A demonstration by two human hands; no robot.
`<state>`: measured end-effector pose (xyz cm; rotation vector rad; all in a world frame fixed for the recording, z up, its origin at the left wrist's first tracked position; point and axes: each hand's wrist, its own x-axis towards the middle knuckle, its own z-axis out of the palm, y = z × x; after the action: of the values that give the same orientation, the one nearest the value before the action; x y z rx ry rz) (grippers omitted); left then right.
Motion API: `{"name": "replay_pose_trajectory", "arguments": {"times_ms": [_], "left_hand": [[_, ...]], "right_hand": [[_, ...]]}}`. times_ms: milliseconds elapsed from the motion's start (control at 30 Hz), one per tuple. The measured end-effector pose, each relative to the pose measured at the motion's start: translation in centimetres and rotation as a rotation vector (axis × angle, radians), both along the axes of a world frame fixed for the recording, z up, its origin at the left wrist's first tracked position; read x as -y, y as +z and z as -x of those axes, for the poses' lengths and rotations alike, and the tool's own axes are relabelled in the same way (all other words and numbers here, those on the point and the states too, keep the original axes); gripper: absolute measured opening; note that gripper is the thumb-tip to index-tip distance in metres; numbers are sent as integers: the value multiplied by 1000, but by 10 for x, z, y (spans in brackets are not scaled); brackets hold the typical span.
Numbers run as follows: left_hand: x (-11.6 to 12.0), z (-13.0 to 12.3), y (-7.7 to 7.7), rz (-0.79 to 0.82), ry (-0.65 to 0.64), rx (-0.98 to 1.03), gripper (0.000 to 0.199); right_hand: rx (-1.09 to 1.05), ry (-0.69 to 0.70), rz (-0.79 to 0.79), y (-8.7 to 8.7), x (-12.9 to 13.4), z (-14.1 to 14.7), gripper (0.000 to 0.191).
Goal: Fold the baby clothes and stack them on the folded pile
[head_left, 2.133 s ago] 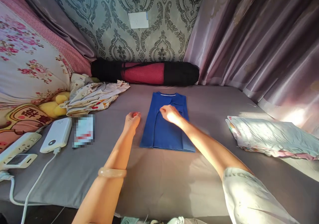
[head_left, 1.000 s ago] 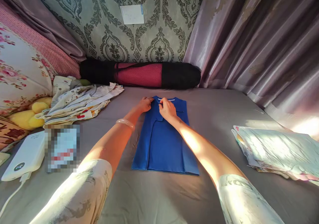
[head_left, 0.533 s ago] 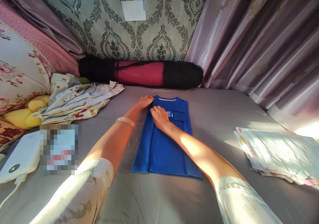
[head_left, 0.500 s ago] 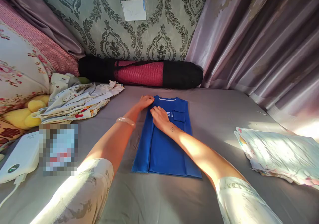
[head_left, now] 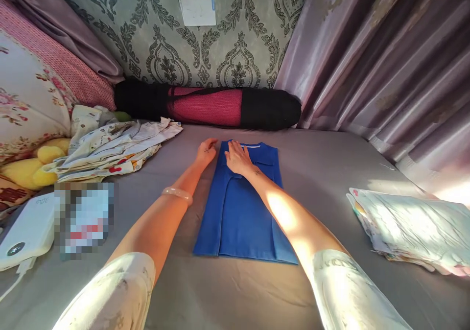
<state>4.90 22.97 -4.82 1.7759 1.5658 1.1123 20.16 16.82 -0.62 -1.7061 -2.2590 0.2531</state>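
A blue garment (head_left: pixel 246 217), folded into a long rectangle with a white strip at its neckline, lies on the grey sheet in front of me. My right hand (head_left: pixel 238 158) rests flat on its upper left part, fingers stretched toward the neckline, with nothing held. Just off the upper left corner is my left hand (head_left: pixel 207 152), its fingers loosely extended and holding nothing that I can see. A pale bangle (head_left: pixel 178 193) circles my left forearm. Part of the garment's upper front is hidden under my right hand and wrist.
A black and pink bag (head_left: pixel 205 106) lies along the wall. Crumpled pale clothes (head_left: pixel 121 144) and a yellow plush (head_left: pixel 27 171) are at left, above a white power bank (head_left: pixel 31 227) with a cable. Folded pale cloth (head_left: pixel 411 224) sits at right.
My left hand has come away from the garment's corner, moving slightly left. My right hand has slid up toward the neckline and flattened, covering the white print that showed before.
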Motion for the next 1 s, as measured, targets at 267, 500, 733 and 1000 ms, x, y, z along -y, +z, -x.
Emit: {"name": "replay_pose_trajectory", "arguments": {"times_ms": [267, 500, 733, 1000], "left_hand": [[39, -4, -3, -6, -2, -76, 42], [49, -9, -2, -41, -20, -101, 46], [57, -14, 8, -60, -67, -206, 54], [70, -27, 15, -68, -221, -624, 57]], "right_hand": [[41, -3, 25, -24, 1, 28, 61], [-18, 6, 81, -23, -2, 25, 60], [-445, -61, 160, 1, -21, -12, 61], [-60, -223, 38, -1, 10, -91, 63]]}}
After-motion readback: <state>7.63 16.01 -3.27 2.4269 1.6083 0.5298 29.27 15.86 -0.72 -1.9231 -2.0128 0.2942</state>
